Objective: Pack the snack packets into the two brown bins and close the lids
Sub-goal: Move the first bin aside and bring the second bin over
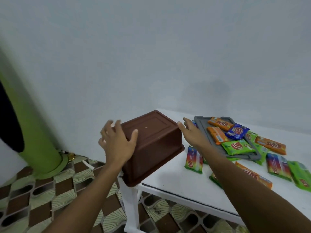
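the brown bin [151,140] sits upturned on the table [168,179] corner. our left hand [117,143] and right hand [190,133] flank it — fingers spread, gripping nothing. we clasp opposite walls evenly before turning it upright.

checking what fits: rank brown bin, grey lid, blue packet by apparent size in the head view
1. brown bin, clearly largest
2. grey lid, partly covered, still looks smaller than the bin
3. blue packet, smallest
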A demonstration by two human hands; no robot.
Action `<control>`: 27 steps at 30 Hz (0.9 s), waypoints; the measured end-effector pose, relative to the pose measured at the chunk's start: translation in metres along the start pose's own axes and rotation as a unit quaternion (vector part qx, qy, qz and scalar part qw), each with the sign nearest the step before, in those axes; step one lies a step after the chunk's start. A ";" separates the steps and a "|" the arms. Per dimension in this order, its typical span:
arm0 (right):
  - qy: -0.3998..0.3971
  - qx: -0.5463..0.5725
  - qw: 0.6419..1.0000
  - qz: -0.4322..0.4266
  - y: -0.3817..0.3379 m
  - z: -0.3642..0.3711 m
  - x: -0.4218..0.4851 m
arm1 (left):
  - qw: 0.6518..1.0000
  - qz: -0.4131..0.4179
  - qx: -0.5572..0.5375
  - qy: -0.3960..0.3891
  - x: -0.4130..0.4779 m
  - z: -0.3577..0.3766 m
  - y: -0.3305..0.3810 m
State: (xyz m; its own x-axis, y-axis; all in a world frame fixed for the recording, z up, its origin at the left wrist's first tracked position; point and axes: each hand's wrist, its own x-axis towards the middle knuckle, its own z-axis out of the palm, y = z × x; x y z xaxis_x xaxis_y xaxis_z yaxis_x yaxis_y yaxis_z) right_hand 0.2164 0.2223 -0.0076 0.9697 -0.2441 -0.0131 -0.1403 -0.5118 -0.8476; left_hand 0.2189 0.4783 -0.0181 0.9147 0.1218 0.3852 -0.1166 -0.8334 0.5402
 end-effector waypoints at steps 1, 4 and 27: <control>-0.012 0.003 1.000 0.027 -0.003 0.002 0.004 | 0.994 -0.094 -0.035 -0.035 -0.002 -0.001 -0.001; -0.048 0.039 0.996 0.072 -0.008 0.010 0.008 | 0.962 -0.189 -0.158 -0.118 0.009 0.001 -0.011; 0.040 0.279 0.949 0.143 0.020 -0.013 -0.029 | 0.907 -0.157 -0.332 -0.205 0.063 -0.012 -0.027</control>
State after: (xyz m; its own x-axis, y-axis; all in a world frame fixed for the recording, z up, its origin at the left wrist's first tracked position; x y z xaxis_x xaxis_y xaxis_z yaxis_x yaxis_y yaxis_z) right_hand 0.1829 0.2077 -0.0175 0.8865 -0.3809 -0.2627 -0.2451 0.0949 -0.9648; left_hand 0.2748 0.5149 0.0006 0.9943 -0.0267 -0.1031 0.0923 -0.2672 0.9592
